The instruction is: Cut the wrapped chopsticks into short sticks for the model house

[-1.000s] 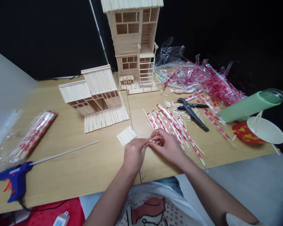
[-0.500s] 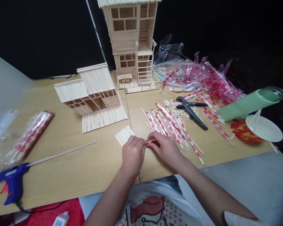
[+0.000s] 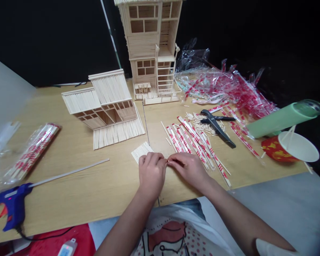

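My left hand point(image 3: 151, 173) and my right hand point(image 3: 188, 168) meet fingertip to fingertip near the table's front edge. Both are closed in a pinch on a wrapped chopstick point(image 3: 169, 162) with red-and-white printing, of which only a short end shows between them. Just behind my left hand lies a small flat panel of glued sticks point(image 3: 140, 151). A row of wrapped chopsticks point(image 3: 196, 144) spreads out behind my right hand.
A low stick-built house point(image 3: 106, 105) and a tall stick tower point(image 3: 152, 49) stand at the back. Black scissors point(image 3: 217, 126), torn wrappers point(image 3: 229, 89), a green tube point(image 3: 282, 119) and a paper cup point(image 3: 296, 147) lie right. A blue glue gun point(image 3: 10, 206), a long stick point(image 3: 69, 173) and a bagged bundle point(image 3: 33, 151) lie left.
Both hands have stayed together on the wrapped chopstick and shifted slightly toward the front edge. The left hand's fingers have curled more over the top. Nothing else has moved.
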{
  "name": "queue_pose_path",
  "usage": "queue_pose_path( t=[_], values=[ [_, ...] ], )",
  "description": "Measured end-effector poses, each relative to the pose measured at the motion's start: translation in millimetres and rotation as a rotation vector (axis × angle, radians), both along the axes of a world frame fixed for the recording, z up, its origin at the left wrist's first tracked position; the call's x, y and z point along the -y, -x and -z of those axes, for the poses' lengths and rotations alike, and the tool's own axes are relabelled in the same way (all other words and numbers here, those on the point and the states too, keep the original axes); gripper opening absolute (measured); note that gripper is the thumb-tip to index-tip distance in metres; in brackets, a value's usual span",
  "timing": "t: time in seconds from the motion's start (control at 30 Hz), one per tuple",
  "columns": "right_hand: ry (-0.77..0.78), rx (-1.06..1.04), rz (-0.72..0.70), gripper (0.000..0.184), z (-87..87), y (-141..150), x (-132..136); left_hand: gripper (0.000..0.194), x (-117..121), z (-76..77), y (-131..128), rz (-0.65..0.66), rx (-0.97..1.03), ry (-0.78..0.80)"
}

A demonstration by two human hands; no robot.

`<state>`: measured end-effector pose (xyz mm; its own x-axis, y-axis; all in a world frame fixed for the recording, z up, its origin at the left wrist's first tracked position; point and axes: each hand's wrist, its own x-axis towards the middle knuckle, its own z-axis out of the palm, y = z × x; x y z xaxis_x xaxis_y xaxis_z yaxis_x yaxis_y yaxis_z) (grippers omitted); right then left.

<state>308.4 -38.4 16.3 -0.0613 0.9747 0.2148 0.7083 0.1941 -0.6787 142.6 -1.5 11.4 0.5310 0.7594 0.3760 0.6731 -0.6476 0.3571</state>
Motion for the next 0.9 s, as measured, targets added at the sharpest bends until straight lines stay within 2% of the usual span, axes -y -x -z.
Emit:
queue_pose_path(
  t=[0.17,0.23,0.37,0.47,0.6,0.8,0.9],
  values=[
    [0.070,-0.081,0.033,0.007,1.9,-0.1,-1.5,0.006,-0.8,0.4,0.5,0.008,0.028,0.059],
    [0.178,-0.302,0.102,0.007,2.6,-1.3,-3.6,0.008,-2.3,-0.7,2.2,-0.001,0.076,0.117],
    [0.367,-0.924,0.210,0.022,0.1,-4.7,-9.7,0.014,-5.7,-4.8,6.9,0.028,0.286,0.250],
    [0.410,-1.151,0.234,0.026,-5.0,-4.3,-13.3,0.010,-6.3,-7.0,8.5,0.084,0.403,0.278],
    [0.453,-1.230,0.249,0.030,-10.1,0.4,-14.7,0.005,-5.5,-6.6,7.2,0.077,0.438,0.276],
    [0.436,-1.199,0.211,0.028,-8.2,3.9,-14.0,0.008,-6.6,-5.0,6.3,0.049,0.485,0.326],
    [0.394,-1.106,0.186,0.026,-6.7,1.1,-13.7,0.009,-7.6,-4.9,6.5,0.043,0.483,0.373]
  ],
)
